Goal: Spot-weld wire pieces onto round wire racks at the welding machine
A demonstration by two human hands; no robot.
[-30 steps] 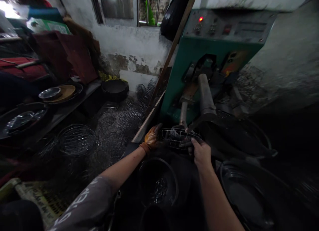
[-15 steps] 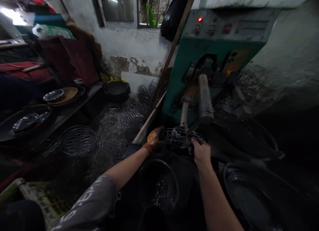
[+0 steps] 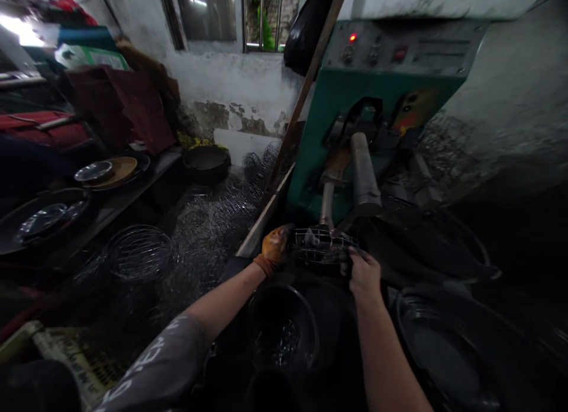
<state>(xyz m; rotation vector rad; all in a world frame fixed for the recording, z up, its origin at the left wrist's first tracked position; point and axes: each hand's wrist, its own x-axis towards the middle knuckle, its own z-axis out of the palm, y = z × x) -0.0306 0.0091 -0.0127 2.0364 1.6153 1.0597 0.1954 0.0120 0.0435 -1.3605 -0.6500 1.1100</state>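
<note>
A round wire basket [image 3: 317, 255] sits at the lower electrode of a green spot welding machine [image 3: 306, 163]. My left hand [image 3: 276, 245], in an orange glove, is closed on the basket's left side. At its right side, the fingers of my right hand [image 3: 362, 271] pinch the wire rim; whether they also hold a small loose piece is too dark to tell. The welder's thick upper arm [image 3: 365, 169] reaches out above the basket. Below my hands stands a dark bowl [image 3: 310, 317] with small shiny metal pieces [image 3: 287, 340] in it.
A heap of wire baskets [image 3: 204, 222] lies to the left, with a round wire rack [image 3: 139, 252] in front. Pans [image 3: 39, 222] stand on a low bench at far left. A wooden board [image 3: 261, 219] leans beside the welder. A dark basin [image 3: 444, 353] is at lower right.
My right hand has shifted slightly right along the basket's rim. The basket appears turned a little, and my left hand stays at its left side. The camera view has moved slightly.
</note>
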